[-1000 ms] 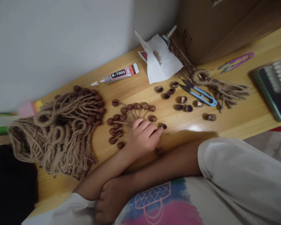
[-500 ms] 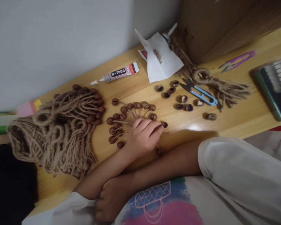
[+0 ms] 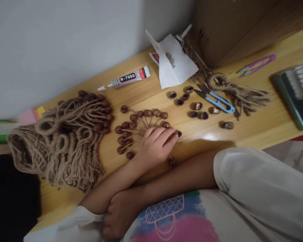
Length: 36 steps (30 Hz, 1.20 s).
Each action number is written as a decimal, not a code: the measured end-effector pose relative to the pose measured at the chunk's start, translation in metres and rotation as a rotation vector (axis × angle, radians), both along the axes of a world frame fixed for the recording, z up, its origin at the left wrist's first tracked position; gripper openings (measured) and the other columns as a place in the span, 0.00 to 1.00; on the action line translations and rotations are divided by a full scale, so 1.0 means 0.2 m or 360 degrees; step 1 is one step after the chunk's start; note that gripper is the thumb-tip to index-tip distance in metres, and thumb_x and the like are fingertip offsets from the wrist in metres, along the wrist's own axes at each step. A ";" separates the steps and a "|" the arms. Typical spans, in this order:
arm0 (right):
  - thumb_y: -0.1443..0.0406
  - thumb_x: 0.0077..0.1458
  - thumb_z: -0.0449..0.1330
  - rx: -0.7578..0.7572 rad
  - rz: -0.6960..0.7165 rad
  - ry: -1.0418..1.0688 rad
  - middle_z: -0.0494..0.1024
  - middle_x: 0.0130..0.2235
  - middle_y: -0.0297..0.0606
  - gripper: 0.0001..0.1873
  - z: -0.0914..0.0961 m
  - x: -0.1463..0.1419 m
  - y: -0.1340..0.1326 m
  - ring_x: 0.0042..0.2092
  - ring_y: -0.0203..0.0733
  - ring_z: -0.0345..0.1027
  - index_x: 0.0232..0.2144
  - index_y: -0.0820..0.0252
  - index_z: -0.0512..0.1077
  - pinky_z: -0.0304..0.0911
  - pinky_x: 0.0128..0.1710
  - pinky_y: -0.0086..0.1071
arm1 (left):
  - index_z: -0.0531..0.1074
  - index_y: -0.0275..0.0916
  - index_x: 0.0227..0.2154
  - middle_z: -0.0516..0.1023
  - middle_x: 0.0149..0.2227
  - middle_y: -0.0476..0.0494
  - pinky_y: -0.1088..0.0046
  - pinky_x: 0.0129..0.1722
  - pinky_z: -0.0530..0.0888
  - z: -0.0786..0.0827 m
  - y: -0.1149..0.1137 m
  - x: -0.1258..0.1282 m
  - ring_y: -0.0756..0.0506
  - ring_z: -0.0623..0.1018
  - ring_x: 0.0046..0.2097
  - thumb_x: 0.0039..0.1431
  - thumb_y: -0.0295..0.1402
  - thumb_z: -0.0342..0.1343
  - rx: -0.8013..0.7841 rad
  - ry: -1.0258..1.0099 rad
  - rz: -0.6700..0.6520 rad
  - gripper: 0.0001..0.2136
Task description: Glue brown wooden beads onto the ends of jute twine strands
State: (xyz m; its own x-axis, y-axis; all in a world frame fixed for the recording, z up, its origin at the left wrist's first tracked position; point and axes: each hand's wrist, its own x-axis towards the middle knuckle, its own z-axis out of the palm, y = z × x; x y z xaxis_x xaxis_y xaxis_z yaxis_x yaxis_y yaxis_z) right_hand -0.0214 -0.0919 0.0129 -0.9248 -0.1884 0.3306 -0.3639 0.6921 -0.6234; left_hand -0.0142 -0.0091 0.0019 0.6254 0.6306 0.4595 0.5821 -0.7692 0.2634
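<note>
Well off to the left of my left hand lies a big knotted jute piece point(image 3: 63, 144), its upper edge lined with brown nut shells. My arms are crossed, so my right hand point(image 3: 117, 216) sits low and left of the other one. It is curled closed against my left elbow, right by the white sleeve point(image 3: 75, 218). Up beyond both hands, near the wall, a tube of B-7000 glue point(image 3: 128, 78) lies on the wooden table point(image 3: 242, 134). My left hand point(image 3: 155, 146) rests on the gathered ends of a fan of jute cords point(image 3: 141, 126), each cord tipped with a shell. The fingers are close together and bent. The thumb is hidden, so I can't tell whether I am pinching a cord or only pressing down. My fingertips point(image 3: 173, 134) touch one dark shell point(image 3: 178, 133), and another shell point(image 3: 171, 162) lies just below the hand. Up and right of the left hand is a crumpled white paper point(image 3: 176, 67), with loose half shells point(image 3: 192, 106) nearer to me. Blue thread snips point(image 3: 215, 100) lie among the shells, beside a coiled jute tassel point(image 3: 232, 90). Purple snips point(image 3: 257, 63) lie farther right. At the far right is a dark case with metal strips point(image 3: 296, 97), possibly an instrument.
</note>
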 end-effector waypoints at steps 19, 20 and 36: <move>0.70 0.59 0.54 -0.0046 -0.0128 0.0216 0.75 0.26 0.31 0.09 -0.07 -0.03 -0.07 0.31 0.34 0.73 0.25 0.60 0.65 0.57 0.25 0.30 | 0.73 0.33 0.40 0.79 0.45 0.42 0.67 0.39 0.69 0.02 0.00 0.00 0.44 0.74 0.42 0.59 0.25 0.51 -0.0034 0.0140 -0.0035 0.09; 0.70 0.59 0.55 -0.0023 -0.0141 0.0209 0.75 0.26 0.31 0.09 -0.07 -0.03 -0.07 0.31 0.34 0.73 0.26 0.60 0.65 0.57 0.25 0.30 | 0.73 0.33 0.40 0.79 0.46 0.42 0.68 0.39 0.69 0.02 0.00 0.00 0.44 0.74 0.43 0.59 0.26 0.51 -0.0041 0.0158 -0.0047 0.09; 0.71 0.59 0.54 -0.0069 -0.0132 0.0195 0.75 0.25 0.30 0.10 -0.06 -0.03 -0.05 0.31 0.34 0.73 0.26 0.60 0.67 0.57 0.24 0.30 | 0.72 0.32 0.43 0.78 0.48 0.42 0.68 0.41 0.69 0.01 0.00 -0.01 0.44 0.74 0.45 0.60 0.26 0.50 -0.0070 0.0201 -0.0079 0.11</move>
State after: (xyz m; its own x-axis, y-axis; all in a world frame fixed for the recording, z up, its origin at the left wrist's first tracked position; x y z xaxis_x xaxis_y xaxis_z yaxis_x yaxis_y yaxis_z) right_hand -0.0272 -0.1011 0.0013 -0.8887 -0.0964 0.4482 -0.3820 0.6963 -0.6076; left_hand -0.0153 -0.0099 0.0036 0.7075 0.6153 0.3476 0.5744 -0.7872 0.2246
